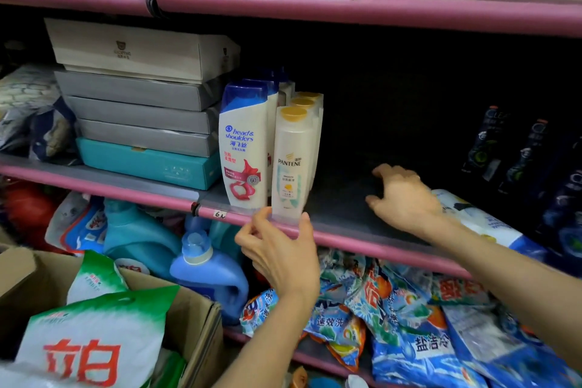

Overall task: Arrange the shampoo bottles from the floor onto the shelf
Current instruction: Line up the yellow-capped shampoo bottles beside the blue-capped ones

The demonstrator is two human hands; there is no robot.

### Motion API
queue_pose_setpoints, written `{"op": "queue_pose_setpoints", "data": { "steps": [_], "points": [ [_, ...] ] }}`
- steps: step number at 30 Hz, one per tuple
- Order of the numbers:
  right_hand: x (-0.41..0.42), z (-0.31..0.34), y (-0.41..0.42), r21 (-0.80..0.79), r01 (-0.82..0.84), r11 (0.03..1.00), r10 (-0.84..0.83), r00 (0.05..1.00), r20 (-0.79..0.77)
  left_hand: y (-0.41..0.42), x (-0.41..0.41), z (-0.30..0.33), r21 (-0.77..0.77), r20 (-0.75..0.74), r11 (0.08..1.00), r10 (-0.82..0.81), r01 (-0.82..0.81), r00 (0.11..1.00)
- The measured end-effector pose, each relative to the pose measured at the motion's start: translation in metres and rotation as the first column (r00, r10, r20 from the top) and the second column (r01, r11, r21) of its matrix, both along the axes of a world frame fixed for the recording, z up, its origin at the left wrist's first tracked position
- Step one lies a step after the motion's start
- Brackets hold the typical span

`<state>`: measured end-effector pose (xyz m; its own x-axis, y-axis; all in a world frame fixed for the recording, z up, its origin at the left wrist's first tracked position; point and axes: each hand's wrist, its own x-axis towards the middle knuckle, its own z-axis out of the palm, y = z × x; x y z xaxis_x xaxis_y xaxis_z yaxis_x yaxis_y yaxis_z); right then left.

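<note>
Head view: cardboard box (195, 309) with detergent bags nearest, lower left. My left hand (280, 258), grip pinching the base of the front Pantene bottle (291, 164), which stands upright at the pink shelf (362, 242) edge. Just beside it, left, a Head & Shoulders bottle (244, 148). My right hand (404, 198), fingers spread, rests on bare shelf further right. More bottles queue behind; stacked boxes (138, 98) far left.

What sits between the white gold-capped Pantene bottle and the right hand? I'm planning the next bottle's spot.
Only bare grey shelf separates the Pantene bottle from the right hand, in the head view.
</note>
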<state>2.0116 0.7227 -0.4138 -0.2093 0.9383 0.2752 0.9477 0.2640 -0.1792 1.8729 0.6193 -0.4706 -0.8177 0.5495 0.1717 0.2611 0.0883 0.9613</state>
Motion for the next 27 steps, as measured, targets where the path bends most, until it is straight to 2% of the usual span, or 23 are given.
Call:
{"op": "queue_pose_setpoints", "data": {
  "steps": [2,3,5,8,11,13,14,15,16,18,20,21,24,27],
  "points": [
    [0.028,0.002,-0.017,-0.044,0.125,0.991,-0.112,0.968,0.224,-0.012,0.007,0.003,0.02,0.03,0.996,-0.092,0.091,0.995],
    [0.04,0.003,-0.025,-0.066,0.19,0.98,-0.164,0.943,0.289,-0.018,0.012,0.006,0.031,0.038,0.989,-0.145,0.144,0.989],
    [0.06,0.004,-0.037,-0.082,0.265,0.961,-0.225,0.916,0.333,-0.03,0.022,0.011,0.056,0.039,0.966,-0.255,0.253,0.966],
    [0.076,0.006,-0.045,-0.108,0.247,0.963,-0.199,0.922,0.333,-0.048,0.035,0.017,0.068,0.066,0.897,-0.441,0.437,0.895],
    [0.078,0.012,-0.048,-0.226,0.195,0.954,-0.155,0.971,0.182,-0.062,0.04,0.02,0.036,0.006,0.825,-0.564,0.564,0.826],
    [0.077,0.021,-0.052,-0.306,0.179,0.935,-0.203,0.978,-0.048,-0.073,0.042,0.023,0.007,-0.05,0.796,-0.604,0.605,0.795],
    [0.076,0.026,-0.054,-0.346,0.163,0.924,-0.238,0.953,-0.189,-0.078,0.043,0.025,0.003,-0.074,0.783,-0.62,0.622,0.781],
    [0.075,0.032,-0.058,-0.399,0.127,0.908,-0.281,0.892,-0.354,-0.082,0.043,0.027,-0.002,-0.099,0.774,-0.63,0.633,0.77],
    [0.074,0.039,-0.064,-0.459,0.07,0.886,-0.333,0.785,-0.523,-0.086,0.042,0.028,-0.014,-0.127,0.771,-0.633,0.637,0.763],
    [0.071,0.053,-0.079,-0.543,-0.098,0.834,-0.436,0.487,-0.757,-0.092,0.04,0.03,-0.057,-0.216,0.781,-0.617,0.621,0.756],
    [0.068,0.068,-0.101,-0.554,-0.28,0.784,-0.505,0.232,-0.831,-0.096,0.039,0.034,-0.103,-0.283,0.797,-0.597,0.596,0.75],
    [0.066,0.075,-0.113,-0.55,-0.36,0.754,-0.532,0.158,-0.832,-0.097,0.041,0.036,-0.133,-0.307,0.799,-0.595,0.586,0.743],
    [0.06,0.086,-0.147,-0.53,-0.587,0.611,-0.608,0.08,-0.79,-0.099,0.044,0.042,-0.156,-0.409,0.805,-0.58,0.572,0.704],
    [0.052,0.089,-0.17,-0.534,-0.724,0.436,-0.685,0.117,-0.719,-0.101,0.043,0.049,-0.18,-0.498,0.816,-0.557,0.549,0.664]
  ]
}}
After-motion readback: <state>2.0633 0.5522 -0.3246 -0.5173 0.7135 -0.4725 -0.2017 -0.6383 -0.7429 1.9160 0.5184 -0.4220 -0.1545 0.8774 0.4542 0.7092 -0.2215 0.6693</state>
